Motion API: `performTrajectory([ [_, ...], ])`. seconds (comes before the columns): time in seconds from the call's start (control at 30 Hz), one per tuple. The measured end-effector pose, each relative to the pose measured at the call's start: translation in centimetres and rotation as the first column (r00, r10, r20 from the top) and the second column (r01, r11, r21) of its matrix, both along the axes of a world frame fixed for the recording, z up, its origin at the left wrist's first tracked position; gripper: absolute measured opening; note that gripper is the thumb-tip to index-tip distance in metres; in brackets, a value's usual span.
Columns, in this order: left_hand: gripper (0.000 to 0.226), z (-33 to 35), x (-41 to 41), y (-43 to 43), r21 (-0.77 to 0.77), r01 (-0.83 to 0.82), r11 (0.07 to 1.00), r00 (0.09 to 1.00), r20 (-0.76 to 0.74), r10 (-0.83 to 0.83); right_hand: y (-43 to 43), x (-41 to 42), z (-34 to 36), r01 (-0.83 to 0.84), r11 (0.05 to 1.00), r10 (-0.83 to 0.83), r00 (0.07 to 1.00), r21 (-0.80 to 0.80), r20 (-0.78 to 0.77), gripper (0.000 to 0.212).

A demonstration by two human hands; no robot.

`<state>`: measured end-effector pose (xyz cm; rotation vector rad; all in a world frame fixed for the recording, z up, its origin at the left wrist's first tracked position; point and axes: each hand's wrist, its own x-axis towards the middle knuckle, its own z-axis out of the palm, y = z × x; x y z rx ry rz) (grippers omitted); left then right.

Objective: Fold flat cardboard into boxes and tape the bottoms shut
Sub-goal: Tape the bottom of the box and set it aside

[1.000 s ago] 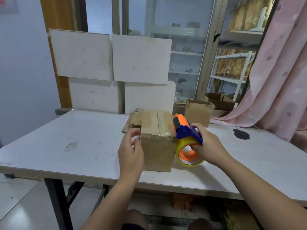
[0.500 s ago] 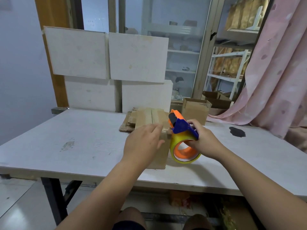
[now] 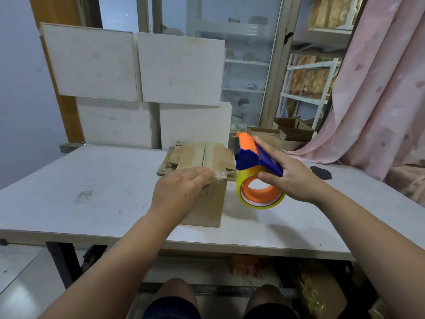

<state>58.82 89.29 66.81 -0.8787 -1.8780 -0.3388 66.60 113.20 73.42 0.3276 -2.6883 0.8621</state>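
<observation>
L hand (image 3: 181,187) flat on box (image 3: 207,208), fingers together; R hand (image 3: 289,180) grips dispenser (image 3: 253,157), now clear.

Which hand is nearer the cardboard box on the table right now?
Left. The left hand lies flat on the cardboard box at its near top edge, fingers on the tape. The right hand is off to the box's right, gripping the tape dispenser.

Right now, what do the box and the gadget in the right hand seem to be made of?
Box: matt brown cardboard, with folded flaps. Tape on its seam: glossy clear film, catching light. Tape dispenser: smooth orange and blue shell, probably plastic. Roll: shiny yellowish film.
</observation>
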Motion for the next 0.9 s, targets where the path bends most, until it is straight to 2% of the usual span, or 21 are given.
performTrajectory([
  [0.1,0.018,-0.1,0.1,0.1,0.01,0.011,1.0,0.999,-0.045,-0.011,0.3,-0.5,-1.3,0.01,0.999,-0.009,1.0,0.043,-0.022,0.067],
  [0.23,0.027,-0.2,0.3,0.2,0.034,0.015,0.999,1.0,-0.021,-0.014,0.6,-0.5,-2.4,-0.021,0.978,0.025,1.0,0.209,-0.016,0.069],
  [0.3,0.025,-0.3,0.1,0.2,0.034,0.015,0.999,1.0,-0.013,-0.014,0.9,-0.2,-2.8,0.006,0.991,-0.002,1.0,0.131,-0.027,0.065],
  [0.4,0.02,-0.3,0.0,0.1,0.034,0.007,0.999,1.0,0.001,-0.007,1.3,0.2,-2.6,0.02,0.996,-0.023,0.999,-0.086,-0.033,0.058],
  [0.53,0.02,-0.1,0.1,0.1,0.016,0.004,1.0,1.0,0.0,-0.004,1.2,0.6,-2.1,0.018,0.994,-0.022,0.999,-0.103,-0.041,0.057],
  [0.6,0.019,0.0,0.1,0.1,0.015,-0.004,1.0,1.0,-0.016,0.004,1.1,0.7,-2.3,0.039,0.998,-0.039,0.999,-0.041,0.011,0.06],
  [0.67,0.017,-0.1,0.0,0.1,0.036,-0.008,0.999,1.0,-0.024,0.009,1.6,0.5,-3.2,0.034,0.988,-0.038,0.999,0.153,0.022,0.064],
  [0.7,0.018,-0.1,0.0,0.2,0.048,-0.005,0.999,1.0,-0.018,0.006,1.9,0.4,-3.6,0.034,0.985,-0.039,0.999,0.169,0.025,0.064],
  [0.8,0.029,-0.2,0.1,0.3,0.058,0.001,0.998,1.0,-0.007,-0.001,2.3,0.7,-3.6,0.024,0.998,-0.021,0.999,-0.066,0.046,0.058],
  [0.9,0.029,-0.1,0.0,0.2,0.049,0.01,0.999,1.0,0.008,-0.011,2.6,0.7,-3.0,0.003,0.972,0.0,1.0,-0.235,0.013,0.053],
])
